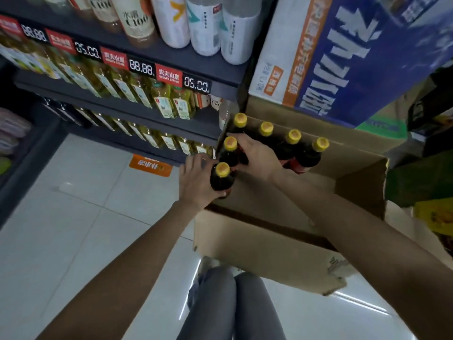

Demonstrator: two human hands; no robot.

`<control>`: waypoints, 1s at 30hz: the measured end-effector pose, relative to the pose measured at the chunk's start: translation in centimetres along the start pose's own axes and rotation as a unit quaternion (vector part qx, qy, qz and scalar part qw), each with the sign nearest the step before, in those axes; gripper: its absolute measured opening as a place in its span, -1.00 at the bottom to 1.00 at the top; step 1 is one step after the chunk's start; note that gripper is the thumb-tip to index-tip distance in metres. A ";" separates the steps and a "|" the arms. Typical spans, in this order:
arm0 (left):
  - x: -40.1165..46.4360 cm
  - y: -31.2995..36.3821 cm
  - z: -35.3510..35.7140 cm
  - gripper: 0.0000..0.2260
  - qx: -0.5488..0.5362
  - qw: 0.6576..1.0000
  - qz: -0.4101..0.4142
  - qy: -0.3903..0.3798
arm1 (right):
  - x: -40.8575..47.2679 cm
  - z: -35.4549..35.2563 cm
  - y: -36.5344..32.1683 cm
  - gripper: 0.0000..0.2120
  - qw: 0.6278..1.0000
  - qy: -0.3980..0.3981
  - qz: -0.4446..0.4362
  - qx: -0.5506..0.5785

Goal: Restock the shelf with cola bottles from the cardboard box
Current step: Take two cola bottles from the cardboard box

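An open cardboard box point(259, 244) stands on the floor right of the dark shelf unit point(171, 62). Several dark cola bottles with yellow caps stand along its far and left sides. My left hand point(196, 182) grips the nearest cola bottle point(221, 179) at the box's left edge. My right hand point(255, 153) wraps around the second cola bottle point(230, 150) just behind it. More capped bottles point(293, 143) stand in a row at the box's back wall.
The shelves hold yellow-green drink bottles point(166, 104) and white-labelled bottles point(206, 25) above, with red and black price tags point(169, 74) on the edges. A large blue and white carton point(343, 57) is stacked behind the box. White tiled floor point(73, 229) lies left, my legs point(232, 305) below.
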State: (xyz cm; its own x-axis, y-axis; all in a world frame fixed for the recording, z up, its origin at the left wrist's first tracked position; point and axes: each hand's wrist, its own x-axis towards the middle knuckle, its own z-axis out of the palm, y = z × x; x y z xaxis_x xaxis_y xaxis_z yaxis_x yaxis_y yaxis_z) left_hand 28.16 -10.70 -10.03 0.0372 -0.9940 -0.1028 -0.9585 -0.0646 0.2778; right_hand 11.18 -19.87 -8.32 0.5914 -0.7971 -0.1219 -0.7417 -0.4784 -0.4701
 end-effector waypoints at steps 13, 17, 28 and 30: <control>-4.4 2.3 -5.6 -0.36 -0.263 0.961 -0.021 0.081 | -4.0 -3.5 -2.4 -0.35 0.997 0.048 0.007 0.057; -8.5 4.7 -12.5 -0.43 -0.421 0.897 -0.076 0.110 | -7.5 -9.7 -7.1 -0.37 0.980 0.114 0.043 0.156; -21.2 5.5 -27.7 -0.48 -0.505 0.815 -0.131 0.254 | -13.6 -21.0 -22.2 -0.34 0.944 0.058 -0.107 0.307; -24.0 4.6 -30.1 -0.49 -0.510 0.798 -0.149 0.285 | -13.6 -21.6 -25.9 -0.33 0.932 0.030 -0.149 0.329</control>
State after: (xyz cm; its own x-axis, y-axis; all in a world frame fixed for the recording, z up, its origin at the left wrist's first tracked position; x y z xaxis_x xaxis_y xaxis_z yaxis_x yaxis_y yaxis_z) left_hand 31.35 10.17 22.45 0.6225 -0.7802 0.0607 -0.1653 -0.0553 0.9847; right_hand 15.53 -4.57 24.40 0.7069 -0.6937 0.1383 -0.1821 -0.3674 -0.9121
